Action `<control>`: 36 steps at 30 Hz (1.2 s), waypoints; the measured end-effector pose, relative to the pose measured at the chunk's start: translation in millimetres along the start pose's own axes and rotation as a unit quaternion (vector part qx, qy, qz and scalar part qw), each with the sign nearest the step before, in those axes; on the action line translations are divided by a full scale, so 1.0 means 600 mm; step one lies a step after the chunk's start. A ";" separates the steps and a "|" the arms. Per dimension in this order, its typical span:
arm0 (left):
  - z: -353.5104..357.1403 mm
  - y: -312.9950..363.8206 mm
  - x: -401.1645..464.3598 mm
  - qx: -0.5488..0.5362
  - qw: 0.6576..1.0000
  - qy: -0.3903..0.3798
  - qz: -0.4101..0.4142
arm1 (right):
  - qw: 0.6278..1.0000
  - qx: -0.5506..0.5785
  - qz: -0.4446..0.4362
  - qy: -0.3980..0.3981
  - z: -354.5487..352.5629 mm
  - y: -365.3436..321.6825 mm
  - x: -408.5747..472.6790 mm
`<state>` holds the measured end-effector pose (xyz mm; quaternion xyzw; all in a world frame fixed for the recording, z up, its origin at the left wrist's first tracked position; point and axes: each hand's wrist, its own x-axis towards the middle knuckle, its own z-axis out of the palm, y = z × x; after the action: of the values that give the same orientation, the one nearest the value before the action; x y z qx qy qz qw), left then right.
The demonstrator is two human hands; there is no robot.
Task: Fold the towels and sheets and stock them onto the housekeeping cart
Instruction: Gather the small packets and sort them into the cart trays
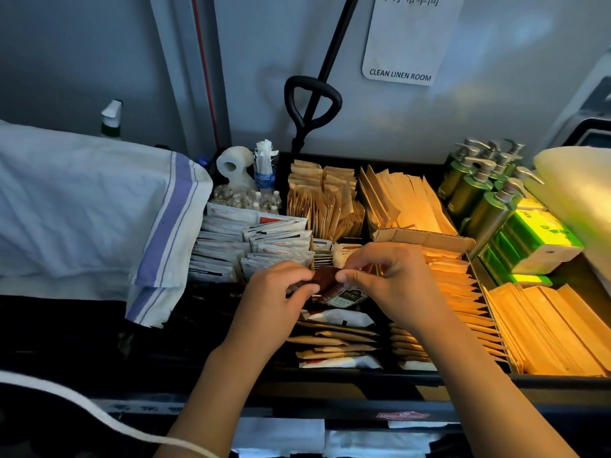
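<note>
On top of the housekeeping cart sits a black amenity tray (330,378), and both my hands are over its middle. My left hand (274,299) and my right hand (386,276) pinch a bunch of dark red-brown sachets (325,279) between fingers and thumbs, above a compartment of more sachets (334,338). A white cloth with a purple stripe (99,213) lies folded over the left side of the cart. A folded pale towel (575,180) rests at the far right. White linen (281,434) shows on a lower shelf under my arms.
Brown paper packets (324,200) and kraft envelopes (463,285) fill the tray's compartments, white sachets (251,246) stand at its left. Green pump bottles (476,190) and green boxes (535,239) stand right. A toilet roll (233,163), a black handle (312,104) and a spray bottle (111,119) are behind.
</note>
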<state>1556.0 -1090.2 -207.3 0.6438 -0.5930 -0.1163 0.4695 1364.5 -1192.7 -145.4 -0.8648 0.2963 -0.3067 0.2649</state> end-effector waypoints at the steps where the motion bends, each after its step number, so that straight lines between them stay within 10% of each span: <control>1: -0.002 -0.002 -0.002 0.005 1.000 0.011 0.003 | 1.000 -0.001 0.008 -0.001 0.004 -0.001 0.002; 9: -0.035 -0.022 -0.023 0.005 0.995 0.095 -0.007 | 0.992 -0.091 0.051 -0.067 0.032 0.003 0.008; 23: -0.127 -0.041 -0.074 -0.042 0.981 0.166 -0.089 | 0.989 0.069 -0.023 -0.125 0.129 -0.056 0.035; 36: -0.146 -0.043 -0.091 0.133 0.986 0.096 0.023 | 0.987 -0.052 -0.082 -0.126 0.174 -0.075 0.022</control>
<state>1619.9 -1005.7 -202.2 0.6947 -0.5701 0.0369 0.4371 1460.5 -1141.8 -182.0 -0.9304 0.2043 -0.2006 0.2288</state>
